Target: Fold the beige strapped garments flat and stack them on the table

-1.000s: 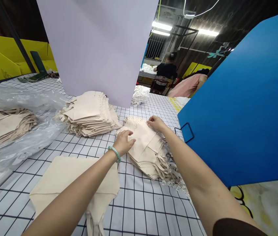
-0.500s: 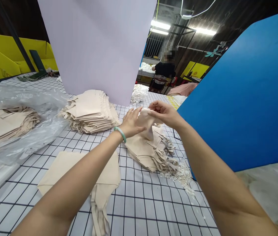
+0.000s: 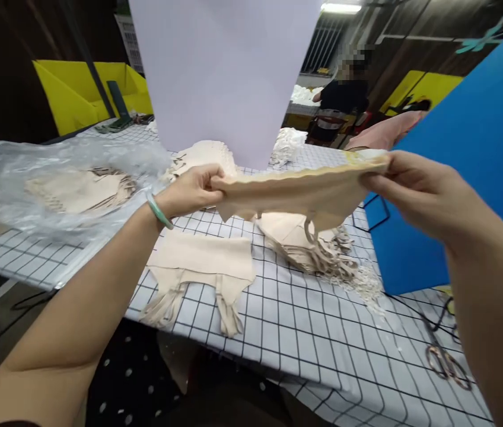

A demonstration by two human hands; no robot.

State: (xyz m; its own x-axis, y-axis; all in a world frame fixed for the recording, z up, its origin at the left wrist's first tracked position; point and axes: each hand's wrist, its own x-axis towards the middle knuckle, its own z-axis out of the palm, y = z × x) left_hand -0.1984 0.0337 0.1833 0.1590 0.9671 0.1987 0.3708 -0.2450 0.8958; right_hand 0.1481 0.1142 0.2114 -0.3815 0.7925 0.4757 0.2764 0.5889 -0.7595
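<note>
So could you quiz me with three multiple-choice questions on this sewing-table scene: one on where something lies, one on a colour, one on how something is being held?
1. Where do the scissors lie?
A. on the checked table, near its right edge
B. inside the plastic bag
C. on the yellow bin

2. What colour is the bangle on the left wrist?
A. red
B. pale green
C. black

3. How is the beige cloth bag held?
A. flat under one palm
B. stretched in the air between the left hand and right hand
C. hanging from the right hand alone

Answers:
1 A, they rest on the grid cloth at lower right.
2 B, the ring on the wrist is light green.
3 B, each hand pinches one end, above the table.
</note>
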